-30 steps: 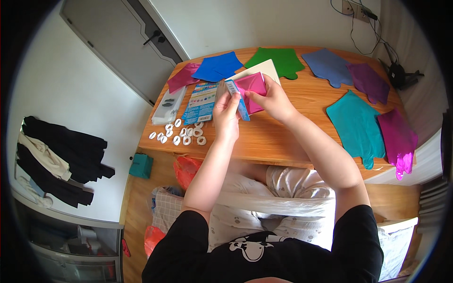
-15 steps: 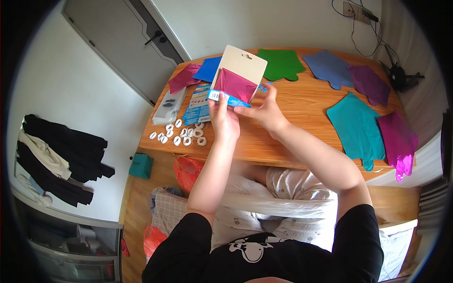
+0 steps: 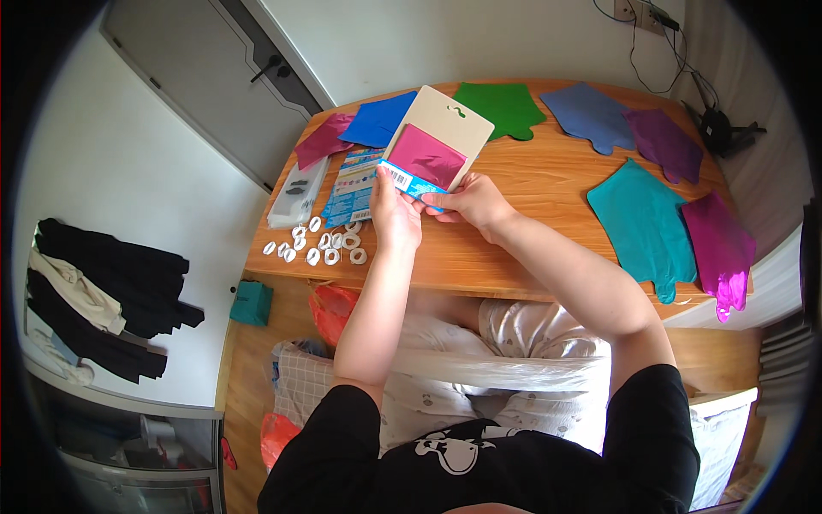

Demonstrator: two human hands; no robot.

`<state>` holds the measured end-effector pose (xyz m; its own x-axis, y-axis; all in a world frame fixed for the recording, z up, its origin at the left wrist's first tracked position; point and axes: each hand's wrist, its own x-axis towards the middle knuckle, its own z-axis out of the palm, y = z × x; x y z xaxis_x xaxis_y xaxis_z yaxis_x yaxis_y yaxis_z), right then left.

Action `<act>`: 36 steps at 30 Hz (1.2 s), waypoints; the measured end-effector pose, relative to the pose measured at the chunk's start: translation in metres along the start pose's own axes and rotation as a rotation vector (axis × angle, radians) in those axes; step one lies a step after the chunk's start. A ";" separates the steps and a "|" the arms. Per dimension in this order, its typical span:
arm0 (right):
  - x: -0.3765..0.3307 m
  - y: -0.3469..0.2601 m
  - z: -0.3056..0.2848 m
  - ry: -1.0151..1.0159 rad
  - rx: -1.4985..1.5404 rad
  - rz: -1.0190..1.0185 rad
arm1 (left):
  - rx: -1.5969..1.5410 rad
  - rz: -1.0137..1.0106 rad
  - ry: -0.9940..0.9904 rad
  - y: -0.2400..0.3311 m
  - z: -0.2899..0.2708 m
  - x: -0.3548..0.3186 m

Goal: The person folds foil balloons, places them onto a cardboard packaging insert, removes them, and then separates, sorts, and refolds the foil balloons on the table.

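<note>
Both hands hold a beige hang card [image 3: 437, 110] tilted above the table's middle. On its face sits a folded piece of magenta foil [image 3: 431, 157], with a blue printed strip [image 3: 413, 182] along the card's lower edge. My left hand [image 3: 396, 218] grips the lower left corner, thumb on the strip. At the lower right corner my right hand [image 3: 476, 206] is closed, thumb and fingers pinching the strip and card edge. Just left of my left hand lie blue printed sheets [image 3: 350, 193] and several white ribbon rolls [image 3: 331, 256].
Flat foil balloons lie around the wooden table [image 3: 531, 214]: magenta [image 3: 324, 141], blue [image 3: 378, 120], green [image 3: 498, 110], slate blue [image 3: 589, 116], purple [image 3: 666, 146], teal [image 3: 644, 223] and bright magenta [image 3: 719, 244]. Clear plastic packets [image 3: 297, 195] rest at the left. A black device with cables [image 3: 717, 128] stands far right.
My right hand's raised, spread fingers have come down and closed at the card's lower right corner. The magenta foil now sits flatter and more compact on the card, which has shifted slightly right.
</note>
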<state>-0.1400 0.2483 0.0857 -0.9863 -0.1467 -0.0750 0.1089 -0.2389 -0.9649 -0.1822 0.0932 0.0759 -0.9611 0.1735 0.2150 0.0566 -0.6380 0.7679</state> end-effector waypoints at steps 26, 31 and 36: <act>0.016 -0.026 -0.038 0.541 -0.719 -0.752 | 0.314 0.023 0.127 -0.001 -0.042 0.022; -0.004 -0.011 0.007 0.328 -0.879 -0.737 | 0.195 0.100 0.089 0.005 -0.023 0.006; 0.001 0.008 0.011 0.083 -0.441 -0.679 | 0.014 0.099 0.179 0.000 -0.017 -0.026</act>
<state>-0.1385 0.2354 0.0807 -0.8275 -0.0297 0.5606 -0.5581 0.1521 -0.8157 -0.1621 0.0755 0.0602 -0.9833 -0.0268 0.1802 0.1560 -0.6349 0.7567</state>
